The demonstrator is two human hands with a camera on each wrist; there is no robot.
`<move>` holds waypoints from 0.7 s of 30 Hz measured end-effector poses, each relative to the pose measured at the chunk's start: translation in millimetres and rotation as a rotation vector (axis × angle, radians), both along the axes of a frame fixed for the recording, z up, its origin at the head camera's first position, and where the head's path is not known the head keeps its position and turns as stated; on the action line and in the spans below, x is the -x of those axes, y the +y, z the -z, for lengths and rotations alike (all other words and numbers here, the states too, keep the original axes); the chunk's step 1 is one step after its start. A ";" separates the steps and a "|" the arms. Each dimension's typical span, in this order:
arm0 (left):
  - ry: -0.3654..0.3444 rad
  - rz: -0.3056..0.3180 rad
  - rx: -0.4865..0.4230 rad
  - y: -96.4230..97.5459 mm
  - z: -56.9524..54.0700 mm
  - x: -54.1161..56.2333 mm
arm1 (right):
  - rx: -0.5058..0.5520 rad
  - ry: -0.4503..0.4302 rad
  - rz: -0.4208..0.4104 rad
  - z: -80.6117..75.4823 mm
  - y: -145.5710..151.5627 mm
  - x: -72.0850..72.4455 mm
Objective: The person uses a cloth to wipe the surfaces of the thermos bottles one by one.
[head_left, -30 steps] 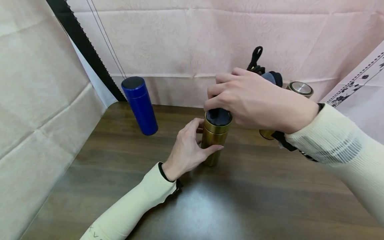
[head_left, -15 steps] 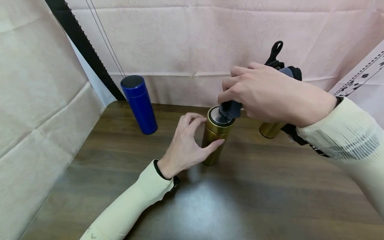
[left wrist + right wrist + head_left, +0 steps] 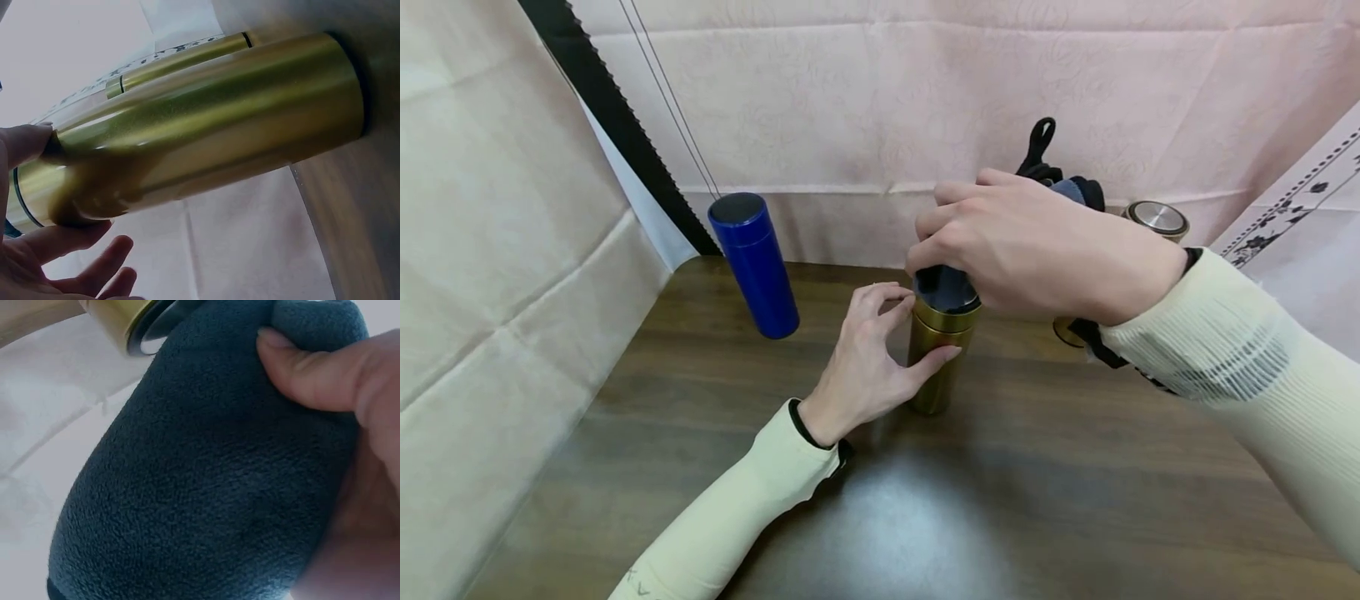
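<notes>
Left hand [image 3: 865, 367] grips a gold flask [image 3: 212, 119], right hand [image 3: 1022, 246] a dark cloth [image 3: 187, 475]; left sleeve [image 3: 737, 504] bears unreadable marks [image 3: 640, 587].

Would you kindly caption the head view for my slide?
Left hand grips a gold flask while the right hand holds a dark cloth over its top.

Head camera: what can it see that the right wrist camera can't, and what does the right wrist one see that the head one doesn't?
Only the head camera shows the blue bottle, the left hand and the black loop.

Only the right wrist camera shows the right thumb pressed on the cloth, whose wide fuzzy side shows close up.

Both show the right hand, some of the cloth, part of a gold bottle and brown table.
</notes>
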State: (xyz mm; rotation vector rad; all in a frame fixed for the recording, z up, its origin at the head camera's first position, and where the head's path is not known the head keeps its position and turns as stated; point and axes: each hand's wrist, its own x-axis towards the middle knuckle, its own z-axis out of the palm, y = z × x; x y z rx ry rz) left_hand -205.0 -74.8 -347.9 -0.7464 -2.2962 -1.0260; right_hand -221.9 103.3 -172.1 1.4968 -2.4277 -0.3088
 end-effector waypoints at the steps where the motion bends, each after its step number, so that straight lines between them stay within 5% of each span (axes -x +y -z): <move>1: -0.015 -0.001 0.002 -0.5 -0.3 -0.3 | 0.002 -0.004 0.014 0.0 -0.3 1.7; 9: -0.103 -0.033 0.044 -2.2 -2.7 0.1 | -0.006 0.007 0.100 -1.4 17.2 10.7; 21: -0.082 -0.014 0.051 -1.6 -1.7 0.9 | -0.003 -0.005 -0.052 3.8 25.5 -3.4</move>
